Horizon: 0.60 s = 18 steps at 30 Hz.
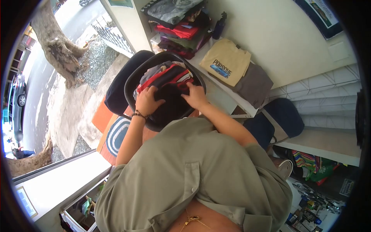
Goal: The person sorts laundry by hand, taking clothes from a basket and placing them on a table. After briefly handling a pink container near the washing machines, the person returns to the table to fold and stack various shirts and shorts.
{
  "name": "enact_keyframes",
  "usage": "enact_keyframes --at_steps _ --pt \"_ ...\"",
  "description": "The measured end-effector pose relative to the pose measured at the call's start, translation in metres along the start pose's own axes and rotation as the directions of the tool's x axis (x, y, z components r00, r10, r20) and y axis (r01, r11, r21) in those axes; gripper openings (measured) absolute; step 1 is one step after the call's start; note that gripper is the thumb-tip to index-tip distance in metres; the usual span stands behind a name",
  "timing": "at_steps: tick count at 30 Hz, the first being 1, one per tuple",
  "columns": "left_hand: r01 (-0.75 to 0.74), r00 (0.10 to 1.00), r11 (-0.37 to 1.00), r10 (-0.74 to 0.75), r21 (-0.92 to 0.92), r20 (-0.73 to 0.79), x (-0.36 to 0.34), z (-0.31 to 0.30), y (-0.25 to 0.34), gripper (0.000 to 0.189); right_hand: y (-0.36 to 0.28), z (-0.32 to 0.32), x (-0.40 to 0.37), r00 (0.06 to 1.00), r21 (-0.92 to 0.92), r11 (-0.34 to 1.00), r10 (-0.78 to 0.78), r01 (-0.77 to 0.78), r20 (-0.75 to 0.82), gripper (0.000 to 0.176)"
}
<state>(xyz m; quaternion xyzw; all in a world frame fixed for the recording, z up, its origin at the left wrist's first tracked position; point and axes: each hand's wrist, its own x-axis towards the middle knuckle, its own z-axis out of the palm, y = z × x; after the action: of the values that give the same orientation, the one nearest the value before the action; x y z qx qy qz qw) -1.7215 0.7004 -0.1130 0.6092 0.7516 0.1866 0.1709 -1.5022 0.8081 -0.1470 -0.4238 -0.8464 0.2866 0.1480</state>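
Note:
A black basin [129, 86] in front of my torso holds a pile of clothes. Striped red, black and white cloth [176, 74] lies at its far side, and a black garment [168, 101] covers the nearer part. On the left side of the basin, my left hand [146, 103] has its fingers bent over the cloth and its thumb on the black garment. Across from it, my right hand [196, 96] grips the same garment near the right rim, thumb turned inward. The fingertips of both hands are partly buried in the cloth.
Folded clothes [179, 31] are stacked high beyond the basin, beside a dark bottle [219, 26]. A yellow T-shirt [228, 62] lies folded over a grey garment [255, 83] on the right. Dark chairs [123, 83] flank the basin; a window on the left faces a street.

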Motion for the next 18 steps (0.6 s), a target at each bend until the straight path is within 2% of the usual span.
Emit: enact_keyframes --at_steps 1,3,4,6,7,10,12,14,15,17,18 --pt "-0.097 0.987 0.994 0.088 -0.058 -0.135 -0.002 0.002 0.007 0.058 -0.002 0.001 -0.007 0.984 0.188 0.970 -0.139 0.157 -0.107 0.040" --pt "-0.270 0.889 0.956 0.201 -0.116 -0.411 -0.001 -0.009 0.044 0.057 -0.017 -0.017 -0.012 0.974 0.252 0.941 -0.222 0.226 -0.046 0.038" --pt "-0.241 0.945 0.938 0.169 -0.249 -0.278 0.001 -0.014 0.047 0.053 -0.027 -0.030 -0.014 0.960 0.282 0.918 -0.276 0.278 -0.046 0.037" --pt "-0.125 0.988 0.868 0.151 -0.481 0.017 0.006 -0.029 0.054 0.046 -0.040 -0.055 -0.017 0.964 0.372 0.890 -0.257 0.263 -0.068 0.040" --pt "-0.078 0.984 0.899 0.137 -0.432 0.109 0.007 -0.043 0.064 0.032 -0.045 -0.068 -0.017 0.966 0.416 0.873 -0.245 0.256 -0.081 0.041" --pt "-0.212 0.973 0.821 0.225 -0.531 -0.041 0.012 -0.060 0.089 0.027 -0.039 -0.121 -0.018 0.979 0.475 0.864 -0.201 0.167 0.022 0.048" --pt "-0.272 0.958 0.765 0.272 -0.583 -0.090 0.025 -0.066 0.103 0.029 -0.027 -0.165 -0.024 0.967 0.411 0.907 -0.014 -0.095 0.254 0.054" --pt "-0.328 0.939 0.702 0.316 -0.632 -0.136 0.044 -0.074 0.129 0.028 0.018 -0.168 -0.030 0.986 0.644 0.758 -0.003 -0.105 0.164 0.054" --pt "-0.223 0.964 0.753 0.266 -0.619 -0.024 0.055 -0.079 0.143 0.026 0.027 -0.172 -0.037 0.997 0.678 0.735 0.036 0.024 -0.074 0.044" --pt "-0.054 0.964 0.521 0.250 -0.852 0.092 0.083 -0.066 0.174 0.027 0.033 -0.193 -0.042 0.973 0.951 0.294 0.175 0.096 -0.152 0.038" --pt "0.047 0.954 0.383 0.256 -0.922 0.155 0.098 -0.059 0.192 0.027 0.034 -0.204 -0.043 0.953 0.986 0.040 0.250 0.164 -0.169 0.035"
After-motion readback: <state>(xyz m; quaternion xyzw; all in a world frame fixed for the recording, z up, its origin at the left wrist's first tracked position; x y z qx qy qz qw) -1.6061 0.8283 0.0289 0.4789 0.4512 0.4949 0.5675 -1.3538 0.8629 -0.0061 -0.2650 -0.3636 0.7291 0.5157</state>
